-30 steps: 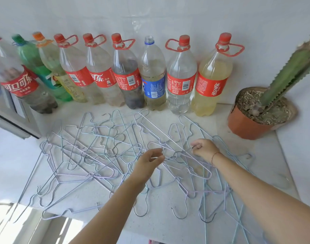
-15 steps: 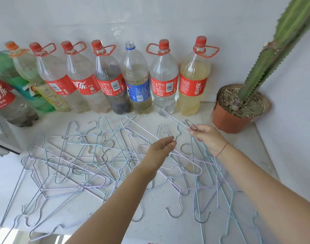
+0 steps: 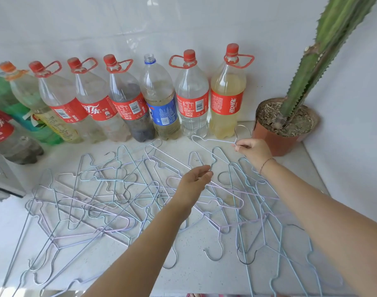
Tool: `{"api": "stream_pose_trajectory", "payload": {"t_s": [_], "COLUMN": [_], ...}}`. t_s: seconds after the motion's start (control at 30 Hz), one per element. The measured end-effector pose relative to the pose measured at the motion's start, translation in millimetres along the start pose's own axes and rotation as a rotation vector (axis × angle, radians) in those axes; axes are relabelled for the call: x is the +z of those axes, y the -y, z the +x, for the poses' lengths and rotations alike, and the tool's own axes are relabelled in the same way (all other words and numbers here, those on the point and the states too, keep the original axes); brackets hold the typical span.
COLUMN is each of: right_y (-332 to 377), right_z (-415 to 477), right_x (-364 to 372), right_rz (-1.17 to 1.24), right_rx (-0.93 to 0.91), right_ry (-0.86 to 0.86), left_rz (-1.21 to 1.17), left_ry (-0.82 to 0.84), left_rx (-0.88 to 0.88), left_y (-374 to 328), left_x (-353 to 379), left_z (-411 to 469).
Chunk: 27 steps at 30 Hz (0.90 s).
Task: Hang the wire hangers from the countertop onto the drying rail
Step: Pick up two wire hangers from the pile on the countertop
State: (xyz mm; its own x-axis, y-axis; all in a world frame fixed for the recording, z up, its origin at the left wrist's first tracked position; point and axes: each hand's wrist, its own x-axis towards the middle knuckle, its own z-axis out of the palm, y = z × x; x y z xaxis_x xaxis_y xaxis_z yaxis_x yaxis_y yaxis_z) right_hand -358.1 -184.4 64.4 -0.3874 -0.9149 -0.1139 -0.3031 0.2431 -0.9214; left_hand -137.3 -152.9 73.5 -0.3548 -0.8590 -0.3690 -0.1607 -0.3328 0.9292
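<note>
Right hand [image 3: 252, 149] pinching neck of pale blue wire hanger [image 3: 217, 140], now lifting it higher off white speckled countertop [image 3: 194, 266], nearer orange plastic cactus pot [image 3: 273, 141]. Left hand [image 3: 195, 182] still hovering, fingers relaxed, holding nothing, over tangled pile of wire hangers [image 3: 110, 189].

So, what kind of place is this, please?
Probably a home balcony or utility corner, not a workshop: a speckled countertop strewn with wire hangers, a row of reused soda bottles against the white wall, and a potted cactus.
</note>
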Motion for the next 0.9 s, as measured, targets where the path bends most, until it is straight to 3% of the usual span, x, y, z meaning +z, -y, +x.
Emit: {"api": "stream_pose_trajectory", "payload": {"t_s": [0.2,0.53,0.73,0.9], "right_y": [1.2,24.7,45.6,62.2], "right_z": [8.5,16.3,6.3,-3.5], "right_x": [5.6,11.1,15.8,15.7], "right_rz": [-0.218,-0.194,-0.201,-0.175], "right_rx": [-0.1,-0.127,-0.178,-0.215], "right_ry": [0.097,0.112,0.313,0.514], "left_rz": [-0.015,-0.032,-0.053,0.158], "left_ry": [-0.026,-0.091,-0.153,-0.113], "left_rx": [-0.007,0.013,0.203,0.267], "left_y": [5.7,-4.9,-37.1,-52.9], "left_x": [-9.5,-27.3,-45.7,-61.2], "left_z": [-3.0,0.4,2.2,2.6]}}
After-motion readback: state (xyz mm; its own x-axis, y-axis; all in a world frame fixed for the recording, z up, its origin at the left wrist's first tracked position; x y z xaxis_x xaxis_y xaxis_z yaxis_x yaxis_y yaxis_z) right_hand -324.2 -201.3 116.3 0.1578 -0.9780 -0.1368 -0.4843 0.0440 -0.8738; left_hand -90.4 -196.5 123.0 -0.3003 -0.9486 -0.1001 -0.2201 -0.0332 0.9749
